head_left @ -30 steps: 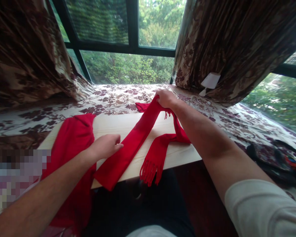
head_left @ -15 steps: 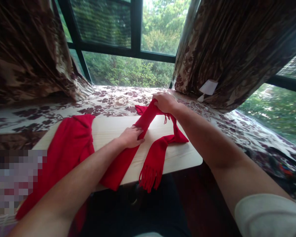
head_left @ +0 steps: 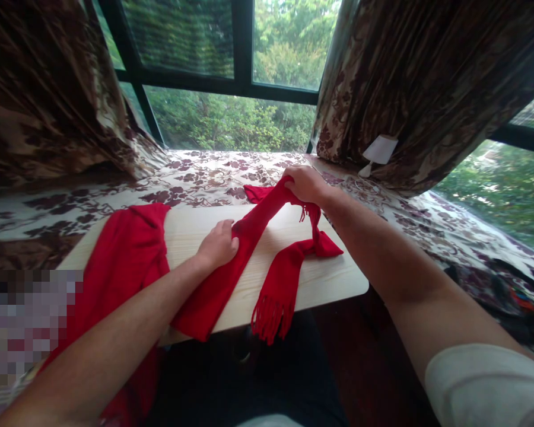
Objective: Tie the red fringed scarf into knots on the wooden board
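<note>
A long red scarf (head_left: 247, 246) stretches diagonally across the light wooden tabletop, its near end flat at the front edge. My right hand (head_left: 306, 182) is closed on its far part and holds it raised above the table. At the scarf's left edge is my left hand (head_left: 218, 244), its thumb and fingers apart and touching or just over the fabric. The scarf's fringed end (head_left: 273, 305) hangs over the front edge. Another fringe shows below my right hand. Further left, a bunched red cloth (head_left: 131, 252) drapes off the table, partly hidden behind my left forearm.
The small table (head_left: 329, 281) has a rounded front right corner. Behind it runs a ledge with floral fabric (head_left: 196, 178) under the window. A small white lamp (head_left: 380, 151) stands at the back right, beside the patterned curtain (head_left: 391, 71). Dark items (head_left: 502, 299) lie at far right.
My left hand has slid left from the middle of the scarf to its left edge. My right hand has shifted slightly right with the scarf in it.
</note>
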Tool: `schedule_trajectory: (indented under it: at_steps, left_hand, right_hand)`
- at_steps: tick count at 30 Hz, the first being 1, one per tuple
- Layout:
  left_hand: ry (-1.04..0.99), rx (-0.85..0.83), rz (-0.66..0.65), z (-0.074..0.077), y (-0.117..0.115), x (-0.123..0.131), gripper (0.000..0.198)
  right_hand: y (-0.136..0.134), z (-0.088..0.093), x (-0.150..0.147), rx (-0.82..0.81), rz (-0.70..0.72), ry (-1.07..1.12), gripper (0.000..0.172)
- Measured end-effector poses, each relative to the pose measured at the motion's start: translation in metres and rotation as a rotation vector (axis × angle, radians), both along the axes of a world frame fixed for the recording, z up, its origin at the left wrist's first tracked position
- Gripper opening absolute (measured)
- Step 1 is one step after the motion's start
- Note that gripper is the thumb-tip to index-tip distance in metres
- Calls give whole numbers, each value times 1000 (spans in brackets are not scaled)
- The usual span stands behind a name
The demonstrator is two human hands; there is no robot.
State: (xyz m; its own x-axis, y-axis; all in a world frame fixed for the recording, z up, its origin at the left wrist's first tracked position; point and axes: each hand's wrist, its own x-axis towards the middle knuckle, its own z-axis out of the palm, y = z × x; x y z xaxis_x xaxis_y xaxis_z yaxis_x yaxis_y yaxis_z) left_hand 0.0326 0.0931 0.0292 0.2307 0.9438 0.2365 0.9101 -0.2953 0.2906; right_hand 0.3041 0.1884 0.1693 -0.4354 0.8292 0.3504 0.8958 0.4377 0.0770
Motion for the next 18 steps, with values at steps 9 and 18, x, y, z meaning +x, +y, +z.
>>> schedule_trajectory:
  at_steps: [9,18]
  left_hand:
    - [-6,-235,113,9,13,-1,65]
    - [96,-298,172,17,6,1,52]
  right_hand:
    - [-6,3,-4,37,47,34,26]
    - [-9,17,4,141,49,128,28]
